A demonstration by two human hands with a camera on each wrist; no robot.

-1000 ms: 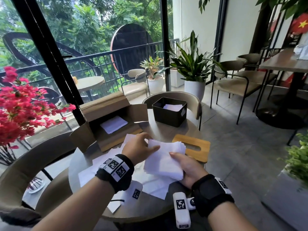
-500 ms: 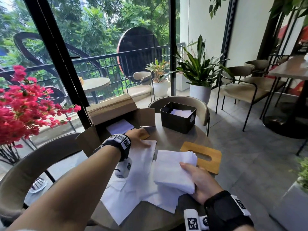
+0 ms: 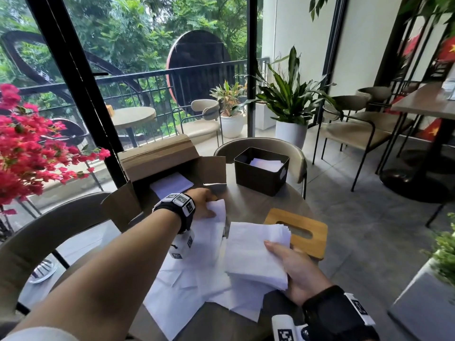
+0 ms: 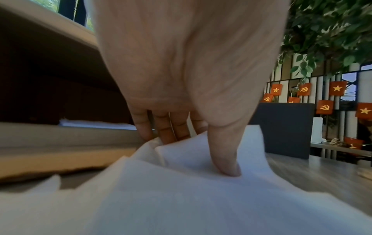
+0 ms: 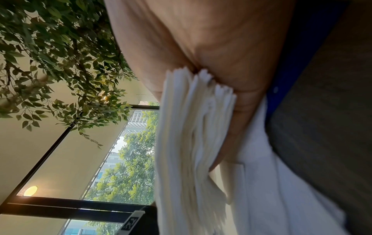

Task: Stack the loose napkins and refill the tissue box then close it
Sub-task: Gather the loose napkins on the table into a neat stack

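Two hands share the napkins: right hand (image 3: 299,269) clamps the gathered stack (image 3: 256,252) near the table's (image 3: 253,205) right edge; left hand (image 3: 203,201) pinches a loose sheet (image 3: 216,215) by the cardboard box (image 3: 157,163); limp, flimsy, best lifted by an edge.

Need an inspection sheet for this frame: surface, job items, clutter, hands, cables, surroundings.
Surface: round table, partly covered by loose napkins.
Job's things: napkin stack held above the table; black tissue box open, a few napkins inside; wooden lid off, lying flat beside the stack.
Clutter: open cardboard box with napkins inside.
Grippers: left hand pinches a loose napkin by the cardboard box; right hand grips the stack.
Cables: nothing seen.
Surroundings: chairs, potted plants, red flowers, balcony railing.
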